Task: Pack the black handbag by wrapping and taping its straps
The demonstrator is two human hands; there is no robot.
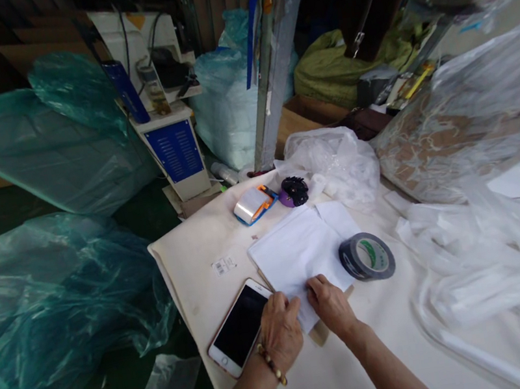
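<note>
A folded white sheet (298, 251) lies on the cream table (195, 257). My left hand (280, 330), with a bead bracelet at the wrist, and my right hand (330, 305) both rest on its near edge, fingers curled and pinching it. A smartphone (239, 326) with a dark screen lies just left of my left hand. A roll of dark tape (366, 256) sits to the right of the sheet.
A tape dispenser (254, 204) and a dark purple object (292, 190) lie at the table's far edge beside a crumpled clear bag (336, 162). White plastic strips (477, 291) cover the right side. Green plastic bags (54, 299) and a blue-white machine (173, 142) stand on the left.
</note>
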